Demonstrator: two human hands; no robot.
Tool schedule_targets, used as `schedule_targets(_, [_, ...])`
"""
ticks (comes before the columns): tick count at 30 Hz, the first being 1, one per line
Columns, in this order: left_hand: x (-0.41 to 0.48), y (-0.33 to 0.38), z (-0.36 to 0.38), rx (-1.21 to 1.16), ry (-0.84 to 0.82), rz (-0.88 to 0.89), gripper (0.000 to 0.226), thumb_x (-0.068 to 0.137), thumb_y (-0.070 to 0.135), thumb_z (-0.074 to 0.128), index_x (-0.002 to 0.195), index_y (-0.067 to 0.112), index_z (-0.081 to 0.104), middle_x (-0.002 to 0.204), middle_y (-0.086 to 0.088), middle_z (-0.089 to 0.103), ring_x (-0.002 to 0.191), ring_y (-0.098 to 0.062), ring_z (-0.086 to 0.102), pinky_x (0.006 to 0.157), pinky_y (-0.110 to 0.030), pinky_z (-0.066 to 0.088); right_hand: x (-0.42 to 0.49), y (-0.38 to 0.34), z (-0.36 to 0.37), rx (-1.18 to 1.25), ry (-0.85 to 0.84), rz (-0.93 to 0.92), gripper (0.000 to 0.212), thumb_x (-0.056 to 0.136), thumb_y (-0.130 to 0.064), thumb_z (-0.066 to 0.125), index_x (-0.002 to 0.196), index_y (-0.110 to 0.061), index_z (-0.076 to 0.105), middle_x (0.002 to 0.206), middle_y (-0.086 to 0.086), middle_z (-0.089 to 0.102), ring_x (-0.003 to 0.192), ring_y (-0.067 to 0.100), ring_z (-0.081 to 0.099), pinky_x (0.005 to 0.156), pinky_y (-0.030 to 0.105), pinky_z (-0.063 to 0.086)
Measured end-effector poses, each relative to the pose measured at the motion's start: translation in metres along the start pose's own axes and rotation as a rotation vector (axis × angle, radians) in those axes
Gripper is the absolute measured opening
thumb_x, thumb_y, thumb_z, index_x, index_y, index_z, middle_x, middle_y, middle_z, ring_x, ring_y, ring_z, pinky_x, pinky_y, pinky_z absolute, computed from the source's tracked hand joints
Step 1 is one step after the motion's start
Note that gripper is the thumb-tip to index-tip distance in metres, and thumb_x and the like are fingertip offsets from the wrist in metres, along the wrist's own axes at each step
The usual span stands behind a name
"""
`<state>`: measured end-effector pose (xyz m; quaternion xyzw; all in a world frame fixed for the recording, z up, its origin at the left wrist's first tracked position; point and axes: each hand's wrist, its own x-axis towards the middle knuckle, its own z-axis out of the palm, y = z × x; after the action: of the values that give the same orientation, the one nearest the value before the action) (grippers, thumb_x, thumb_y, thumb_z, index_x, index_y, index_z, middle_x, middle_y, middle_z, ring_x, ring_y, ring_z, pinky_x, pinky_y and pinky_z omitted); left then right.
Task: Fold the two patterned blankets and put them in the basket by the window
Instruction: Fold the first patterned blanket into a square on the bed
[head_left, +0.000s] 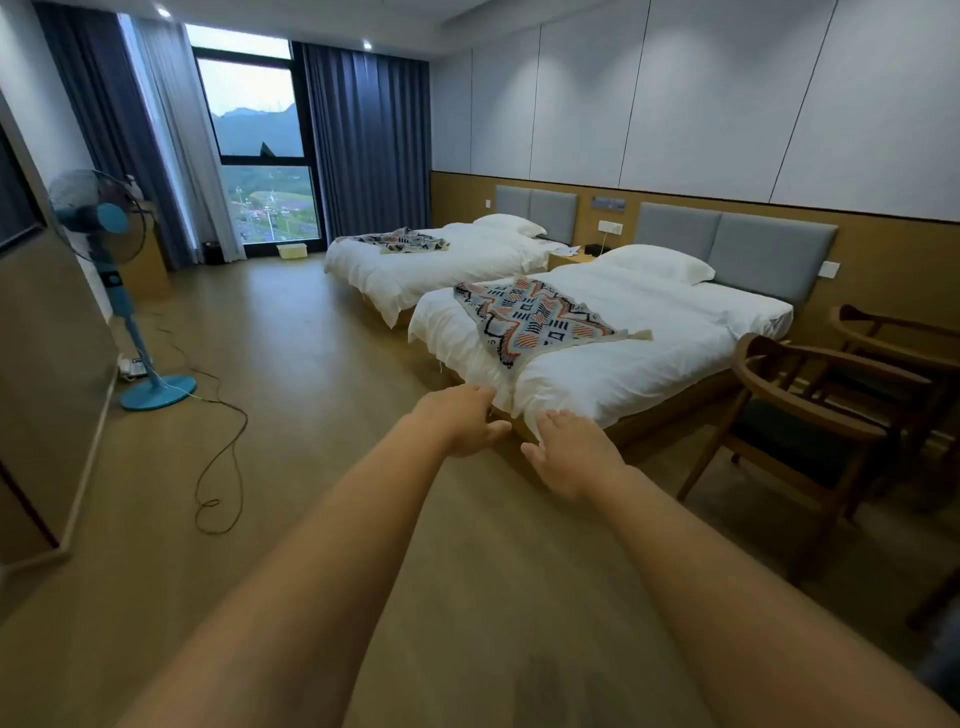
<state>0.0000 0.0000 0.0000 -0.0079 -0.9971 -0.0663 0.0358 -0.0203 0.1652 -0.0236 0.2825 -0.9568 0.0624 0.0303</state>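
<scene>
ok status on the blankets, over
Left hand, right hand open, empty. Near blanket and far blanket unfolded on beds, basket by window. Fan cord trails on floor at left.

Near blanket (530, 317) flat, far blanket (400, 240) rumpled

left hand (460, 422): arm outstretched, relaxed | right hand (571, 451): arm outstretched, relaxed

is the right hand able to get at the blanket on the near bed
Probably yes: the right hand hovers open at the near bed's foot corner, with nothing standing between it and the blanket.
</scene>
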Motion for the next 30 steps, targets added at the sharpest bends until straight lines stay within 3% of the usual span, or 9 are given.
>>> schedule_targets(10, [0.166,-0.108,-0.007,0.046,-0.044,0.006,0.057,0.09,0.05,0.043,0.135,0.015,0.037,0.142,-0.007,0.042,0.126,-0.026,0.044,0.097,-0.041,0.04,0.183,0.004,0.011,0.035,-0.061,0.072,0.057,0.099,-0.04,0.031,0.146,-0.011,0.021,0.155,0.009,0.021,0.143,0.023,0.017,0.117,0.038,0.013])
schedule_targets(22, [0.338,-0.176,0.016,0.007,-0.117,0.037,0.052,0.089,0.049,0.045,0.13,0.017,0.041,0.135,-0.006,0.047,0.118,-0.025,0.049,0.095,-0.042,0.043,0.365,0.047,0.042,0.027,-0.094,0.103,0.059,0.097,-0.041,0.031,0.145,-0.008,0.023,0.153,0.012,0.025,0.141,0.027,0.022,0.115,0.038,0.018])
schedule_targets(30, [0.5,-0.204,0.026,0.002,-0.108,0.038,0.063,0.091,0.048,0.044,0.143,0.016,0.029,0.148,-0.007,0.035,0.133,-0.025,0.037,0.104,-0.041,0.034,0.52,0.119,0.05,0.016,-0.1,0.1,0.056,0.098,-0.037,0.03,0.144,-0.006,0.021,0.153,0.012,0.026,0.14,0.026,0.024,0.114,0.038,0.021])
